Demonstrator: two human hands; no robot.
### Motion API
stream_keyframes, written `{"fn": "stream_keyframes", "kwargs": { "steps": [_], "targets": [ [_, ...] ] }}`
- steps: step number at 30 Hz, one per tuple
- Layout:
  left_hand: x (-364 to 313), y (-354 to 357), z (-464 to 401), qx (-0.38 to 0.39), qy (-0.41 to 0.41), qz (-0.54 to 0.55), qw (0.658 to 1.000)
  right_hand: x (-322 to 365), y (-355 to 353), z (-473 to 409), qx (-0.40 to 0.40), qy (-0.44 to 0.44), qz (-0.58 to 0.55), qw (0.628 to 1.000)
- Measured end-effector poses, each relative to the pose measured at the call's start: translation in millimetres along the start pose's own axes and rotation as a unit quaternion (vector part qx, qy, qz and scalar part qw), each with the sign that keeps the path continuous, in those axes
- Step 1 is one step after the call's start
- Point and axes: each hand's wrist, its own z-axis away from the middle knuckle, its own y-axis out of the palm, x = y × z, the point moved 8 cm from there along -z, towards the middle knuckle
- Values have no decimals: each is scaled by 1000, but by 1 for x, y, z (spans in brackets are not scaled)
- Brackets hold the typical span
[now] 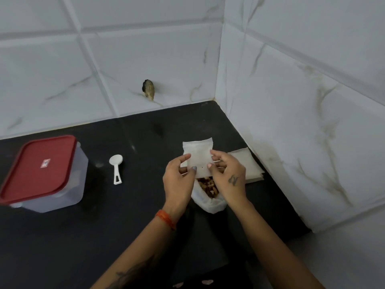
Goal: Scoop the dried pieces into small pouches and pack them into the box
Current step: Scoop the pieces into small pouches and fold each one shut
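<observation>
White pouch (198, 158) at frame centre, pinched by left hand (179, 180) and right hand (228, 176). Best: pull mouth wide open, hold over dried pieces (208, 186). Scoop (116, 166), box (41, 174) wait left.

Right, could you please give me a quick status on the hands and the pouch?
Both hands, left and right, pinch one empty pouch above the open bag of dried pieces. Scoop untouched on counter. Box lid on.
</observation>
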Motion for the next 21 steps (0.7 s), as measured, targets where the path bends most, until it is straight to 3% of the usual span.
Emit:
{"fn": "stream_keyframes", "kwargs": {
  "steps": [6,11,21],
  "targets": [
    [33,-67,11,-58,-18,-57,997,30,60,30,51,-70,60,994],
    [58,-94,18,-62,-15,-116,991,39,101,57,93,-128,128,979],
    [88,-102,23,-2,-9,-225,974,27,136,82,194,-88,247,945]
  ]
}}
